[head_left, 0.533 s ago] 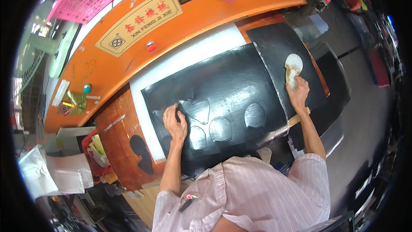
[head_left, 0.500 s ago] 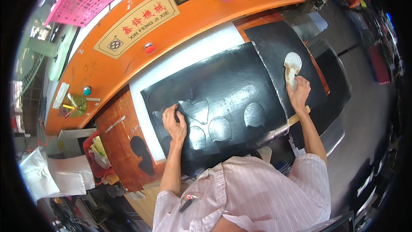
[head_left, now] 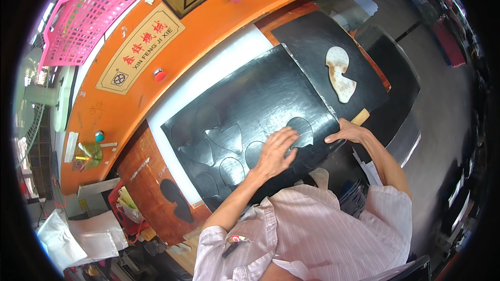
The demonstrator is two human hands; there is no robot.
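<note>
A large glossy black sheet [head_left: 245, 99] lies over a white board [head_left: 224, 65], with several rounded outlines cut into it. My left hand [head_left: 277, 151] rests on the sheet with its fingers stretched out, by a rounded cut outline [head_left: 301, 131]. At the sheet's right near corner, my right hand [head_left: 353, 132] has its thumb over the edge; its other fingers are partly hidden, and it appears to grip the sheet there. Beyond that hand, a white curved cutting die [head_left: 341, 75] with brown stains lies on a second black sheet [head_left: 312, 36]. A wooden handle [head_left: 360, 117] pokes out beside the right hand.
An orange machine beam [head_left: 198, 26] with red buttons spans the far side. A pink basket [head_left: 99, 15] sits on top of it. On the brown board [head_left: 148, 182] at left lies a black cut piece [head_left: 175, 200]. Clear plastic bags [head_left: 88, 239] hang at lower left.
My right hand has let go of the white die and come back to the sheet's near right corner. My left hand has moved right across the sheet. The view has shifted.
</note>
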